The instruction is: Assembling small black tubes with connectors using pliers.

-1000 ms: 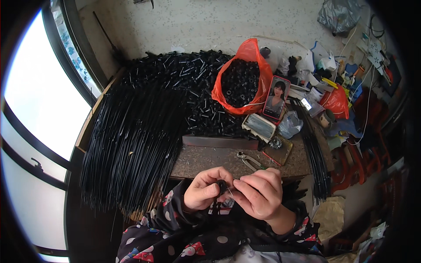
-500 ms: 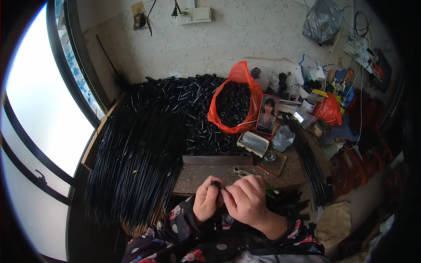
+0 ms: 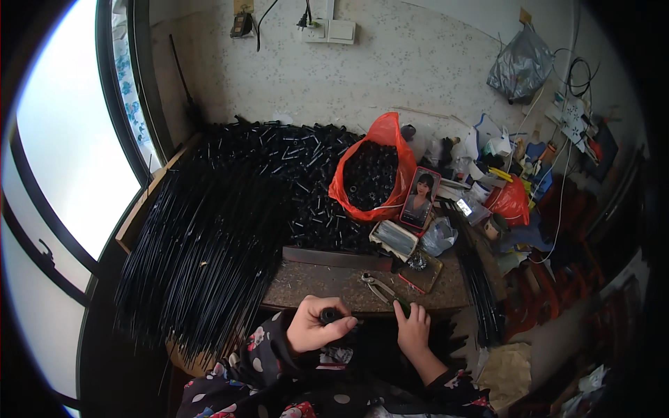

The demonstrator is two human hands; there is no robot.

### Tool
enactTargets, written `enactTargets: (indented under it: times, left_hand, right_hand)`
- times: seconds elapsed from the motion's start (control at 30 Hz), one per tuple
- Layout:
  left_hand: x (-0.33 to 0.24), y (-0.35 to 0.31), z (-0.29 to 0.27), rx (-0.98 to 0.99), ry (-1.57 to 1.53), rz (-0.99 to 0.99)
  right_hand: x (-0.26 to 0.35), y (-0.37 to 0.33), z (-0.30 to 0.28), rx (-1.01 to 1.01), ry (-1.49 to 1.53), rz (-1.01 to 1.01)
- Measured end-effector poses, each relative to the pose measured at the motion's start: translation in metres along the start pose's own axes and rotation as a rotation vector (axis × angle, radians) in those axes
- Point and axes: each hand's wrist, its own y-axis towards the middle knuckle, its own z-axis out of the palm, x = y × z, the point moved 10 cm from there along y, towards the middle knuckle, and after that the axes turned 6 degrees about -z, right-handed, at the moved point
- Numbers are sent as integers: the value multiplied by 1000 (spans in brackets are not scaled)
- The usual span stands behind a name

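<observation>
Clasping a tube [image 3: 329,315] in the curled left hand [image 3: 309,329], lower centre, seemingly for steadiness, with half-open right hand [image 3: 414,333] at pliers [image 3: 378,288], unclear if gripping.

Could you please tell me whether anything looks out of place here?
A small red bag sits jumbled in mixed clutter at right, which looks untidy. Long black rods overhang the front of the table. I see no clear damage.

I have my left hand [image 3: 311,329] curled round a black cylindrical piece with a hollow end [image 3: 329,316], my right hand [image 3: 415,330] at the green-handled metal pliers [image 3: 377,286] on the speckled brown desk [image 3: 327,279], and a pink-edged phone [image 3: 421,198] beside an open orange-red plastic bag [image 3: 386,129].
</observation>
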Motion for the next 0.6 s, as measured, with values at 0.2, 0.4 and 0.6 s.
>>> enactTargets:
  times: [0.2, 0.4, 0.6]
  left_hand:
    - [1, 9, -11, -11, 52, 86]
    - [5, -5, -74, -469, 28, 35]
    - [-10, -15, -73, -544, 84, 122]
  right_hand:
    - [33, 0, 10, 417, 1891, 538]
    - [36, 30, -180, -261, 1026, -369]
    - [45, 26, -214, -412, 549, -464]
